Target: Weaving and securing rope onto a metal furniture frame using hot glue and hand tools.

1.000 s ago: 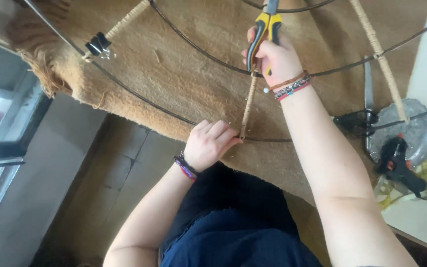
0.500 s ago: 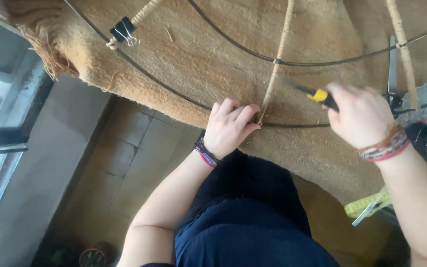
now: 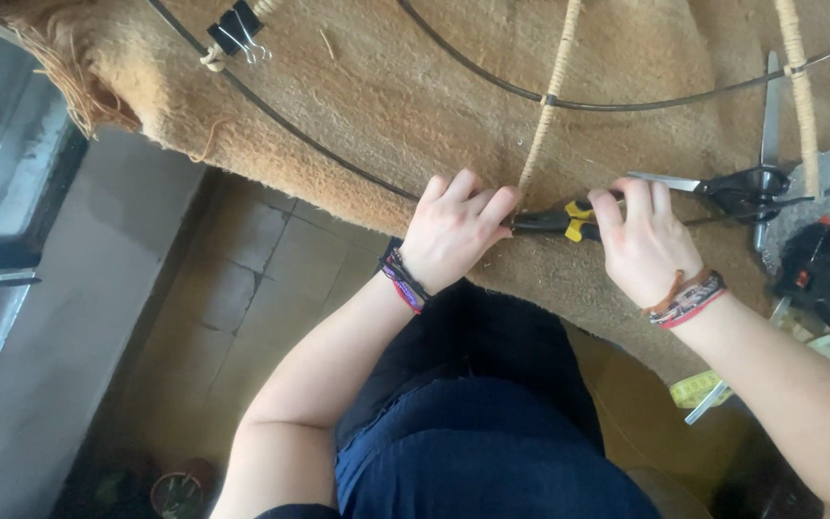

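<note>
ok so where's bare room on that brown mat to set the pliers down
Bare mat lies between the outer wire ring and the inner ring, right of the binder clip. The right end is crowded: scissors, glue gun. Both hands, left hand and right hand, fill the near edge around the pliers.

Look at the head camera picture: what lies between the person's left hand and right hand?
In the head view, the yellow-handled pliers span the gap between the left hand and right hand, beside the foot of the twine-wrapped rod, over the brown fibre mat.

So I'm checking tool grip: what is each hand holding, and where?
Right hand grips the pliers by the yellow handles; left hand presses the wire frame near their tip.
</note>
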